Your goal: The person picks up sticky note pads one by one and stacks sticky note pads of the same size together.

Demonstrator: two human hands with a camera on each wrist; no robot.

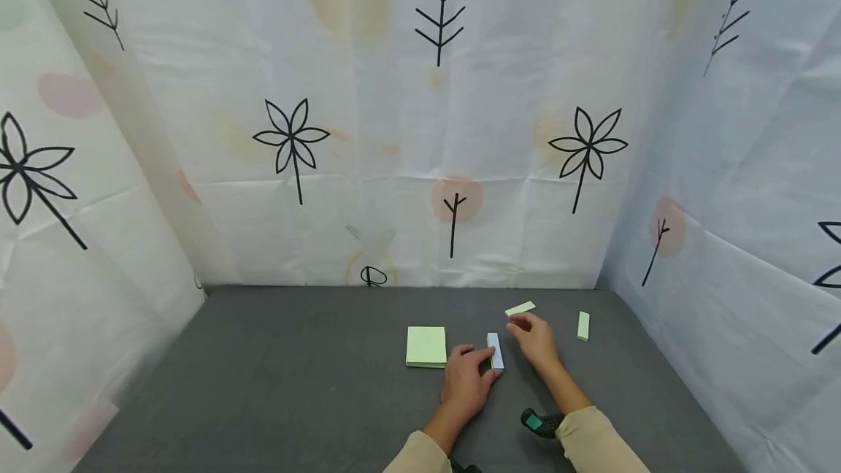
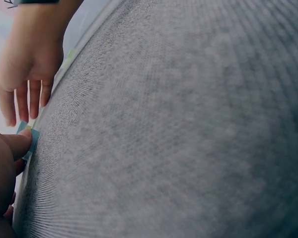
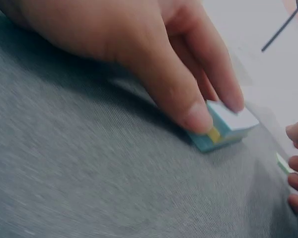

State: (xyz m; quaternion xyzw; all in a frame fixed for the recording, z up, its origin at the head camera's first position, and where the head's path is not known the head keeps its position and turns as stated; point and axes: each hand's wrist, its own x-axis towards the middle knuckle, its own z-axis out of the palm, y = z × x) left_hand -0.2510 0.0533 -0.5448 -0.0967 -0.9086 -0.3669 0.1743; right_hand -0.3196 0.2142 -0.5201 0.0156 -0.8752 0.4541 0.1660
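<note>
My left hand (image 1: 465, 383) pinches a small stack of narrow sticky notes (image 1: 496, 351) on the dark table. Its top is pale blue, and the right wrist view shows a yellow band (image 3: 214, 135) at the near end, beside the thumb. To the right, my right hand (image 1: 535, 341) hovers with loosely bent fingers near a pale green strip (image 1: 520, 309). Whether the fingertips touch that strip cannot be told. In the left wrist view, the right hand (image 2: 32, 69) hangs with its fingers pointing down, nothing visible in them.
A square pale green sticky-note pad (image 1: 425, 346) lies left of the left hand. Another narrow green pad (image 1: 583, 325) lies at the right. Patterned cloth walls (image 1: 368, 232) enclose the dark table (image 1: 296, 385) behind and at both sides.
</note>
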